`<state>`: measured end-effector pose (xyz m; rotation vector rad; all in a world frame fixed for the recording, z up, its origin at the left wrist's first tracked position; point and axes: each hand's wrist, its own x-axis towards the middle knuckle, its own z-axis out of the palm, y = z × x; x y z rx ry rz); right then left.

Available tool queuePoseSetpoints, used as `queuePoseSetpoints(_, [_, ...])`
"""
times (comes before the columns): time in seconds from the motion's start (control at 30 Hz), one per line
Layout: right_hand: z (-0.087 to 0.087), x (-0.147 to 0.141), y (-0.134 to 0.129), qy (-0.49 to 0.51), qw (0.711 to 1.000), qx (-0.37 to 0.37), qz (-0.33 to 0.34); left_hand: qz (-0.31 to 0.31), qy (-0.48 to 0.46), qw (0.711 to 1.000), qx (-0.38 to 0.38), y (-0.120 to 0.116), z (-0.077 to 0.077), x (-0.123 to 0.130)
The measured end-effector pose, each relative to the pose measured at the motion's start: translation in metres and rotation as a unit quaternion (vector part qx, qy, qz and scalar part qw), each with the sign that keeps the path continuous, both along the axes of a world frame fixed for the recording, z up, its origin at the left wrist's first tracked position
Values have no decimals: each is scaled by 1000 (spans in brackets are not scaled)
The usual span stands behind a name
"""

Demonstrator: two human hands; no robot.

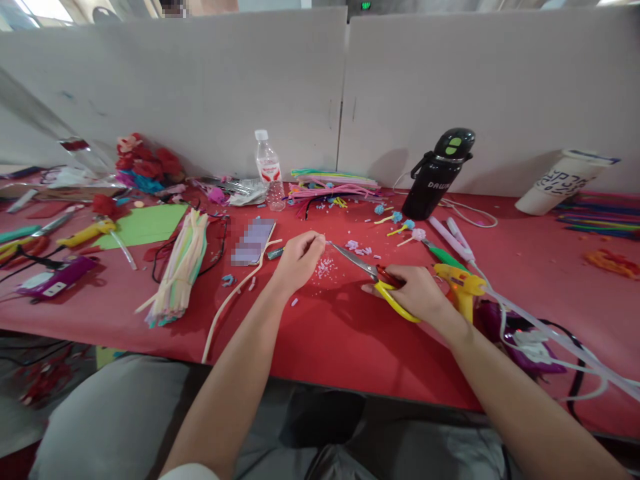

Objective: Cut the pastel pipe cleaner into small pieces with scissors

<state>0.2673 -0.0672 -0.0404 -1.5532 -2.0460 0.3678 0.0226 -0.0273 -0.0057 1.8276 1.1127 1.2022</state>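
Note:
My left hand (301, 259) is closed in a pinch on a small pale lilac piece (327, 243), probably a cut bit of fuzzy stem; the fingers hide most of it. Scissors (355, 259) with yellow and red handles are in my right hand (417, 292), fingers wrapped round the loops. Their blade tips point left and lie at the lilac piece. Below the tips, fine lilac clippings (325, 268) are scattered on the red table (320, 333). Short lilac pieces (359, 249) lie just right of them. A long cream pipe cleaner (227, 301) curves left of my left forearm.
A bundle of pastel pipe cleaners (180, 270), a phone (253, 241) and a plastic bottle (270, 172) stand or lie leftward. Small pompom flowers (397, 218), a black flask (437, 177), a yellow glue gun (463, 287) and a white tumbler (560, 183) are rightward. White panels (200, 93) rise behind.

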Motion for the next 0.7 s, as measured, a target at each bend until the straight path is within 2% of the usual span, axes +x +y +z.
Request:
queuePoseSetpoints(0.4, [7, -3, -5, 28, 1000, -14, -4, -19, -15, 1000, 10, 3, -4, -4])
queuePoseSetpoints(0.7, [6, -2, -4, 24, 1000, -14, 1, -30, -7, 999, 21, 3, -5, -5])
